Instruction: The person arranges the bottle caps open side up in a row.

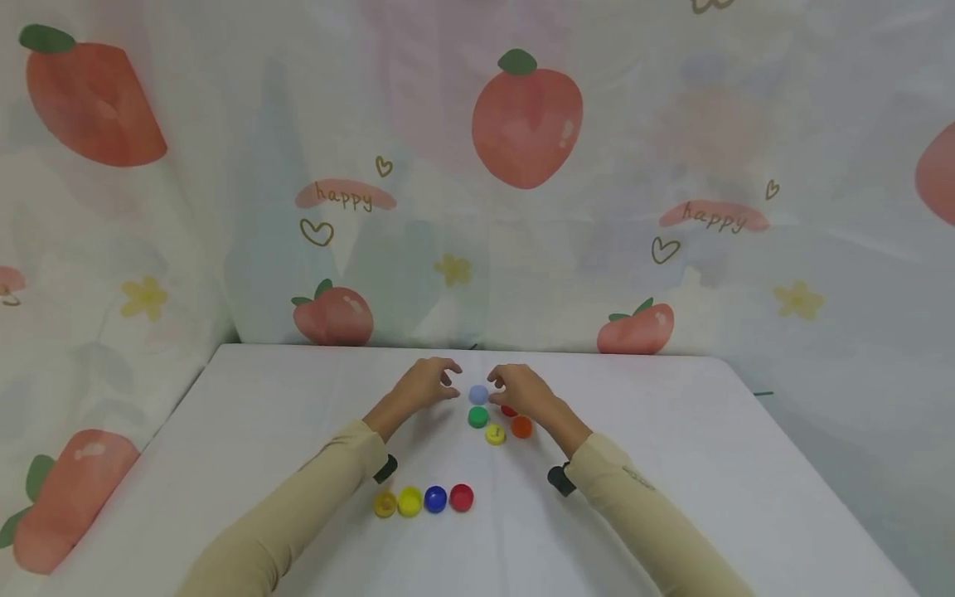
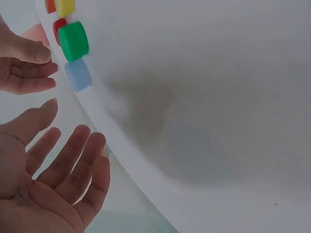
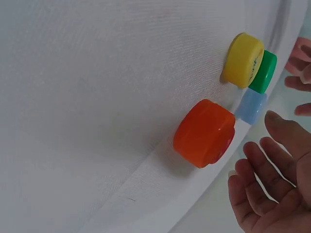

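The back edge of the table (image 1: 671,406) runs just beyond the hands, while the white top stretches wide to either side. The left hand (image 1: 427,384) and right hand (image 1: 525,391) face each other, fingers loosely bent and released, with the light blue cap (image 1: 478,395) between them, nearer the right. That squat round cap sits flat, its axis upright. Closer to the person come the green cap (image 1: 478,417), yellow cap (image 1: 495,434) and orange cap (image 1: 521,427), then a row of four caps (image 1: 436,499).
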{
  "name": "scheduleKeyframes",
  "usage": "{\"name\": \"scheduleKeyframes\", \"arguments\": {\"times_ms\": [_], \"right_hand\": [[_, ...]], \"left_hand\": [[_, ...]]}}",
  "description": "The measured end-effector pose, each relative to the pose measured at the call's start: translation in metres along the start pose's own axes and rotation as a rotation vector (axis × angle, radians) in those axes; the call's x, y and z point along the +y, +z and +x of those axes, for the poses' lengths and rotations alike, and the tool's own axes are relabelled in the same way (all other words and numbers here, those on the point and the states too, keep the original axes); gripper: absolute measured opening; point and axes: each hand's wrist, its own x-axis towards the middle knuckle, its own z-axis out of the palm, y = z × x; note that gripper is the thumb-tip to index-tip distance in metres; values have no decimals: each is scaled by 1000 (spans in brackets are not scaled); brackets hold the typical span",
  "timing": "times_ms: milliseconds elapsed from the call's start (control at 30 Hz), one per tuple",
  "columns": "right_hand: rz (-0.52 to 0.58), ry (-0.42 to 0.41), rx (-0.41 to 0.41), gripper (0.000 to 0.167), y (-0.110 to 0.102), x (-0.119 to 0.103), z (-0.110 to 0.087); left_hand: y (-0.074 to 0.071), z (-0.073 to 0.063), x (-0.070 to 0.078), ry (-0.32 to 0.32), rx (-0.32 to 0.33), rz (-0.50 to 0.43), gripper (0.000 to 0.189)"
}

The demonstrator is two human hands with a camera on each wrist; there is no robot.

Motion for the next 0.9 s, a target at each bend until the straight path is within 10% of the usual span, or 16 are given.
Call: {"name": "scheduleKeyframes", "arguments": {"times_ms": [633, 900], "right_hand": [[27, 3, -46, 29, 10, 5, 12], [-28, -25, -26, 26, 17, 8, 15]], "left_hand": [[25, 26, 7, -17, -75, -11, 32], [23, 28, 5, 75, -72, 75, 20]]}}
